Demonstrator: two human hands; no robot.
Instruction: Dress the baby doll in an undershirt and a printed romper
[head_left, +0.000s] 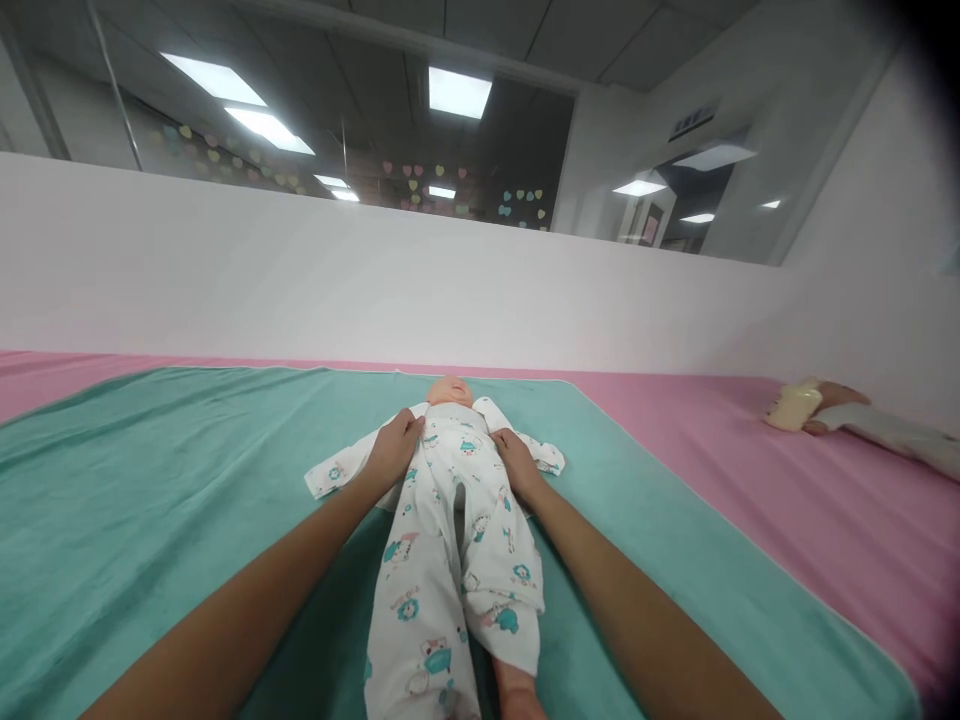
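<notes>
A baby doll [452, 391] lies on its back on a teal mat [150, 500], dressed in a white printed onesie [450, 540]. My left hand [392, 448] grips the onesie at the doll's left-side flank, fingers curled into the cloth. My right hand [513, 457] holds the cloth on the other flank, fingers closed on it. The onesie's sleeves spread out flat to both sides. One bare doll foot [517, 700] pokes out of the right trouser leg at the bottom edge.
The teal mat lies on a pink surface [787, 500]. At the far right another person's hand [829, 405] rests on the pink surface holding a pale yellow object [793, 407]. A white wall [375, 280] runs behind.
</notes>
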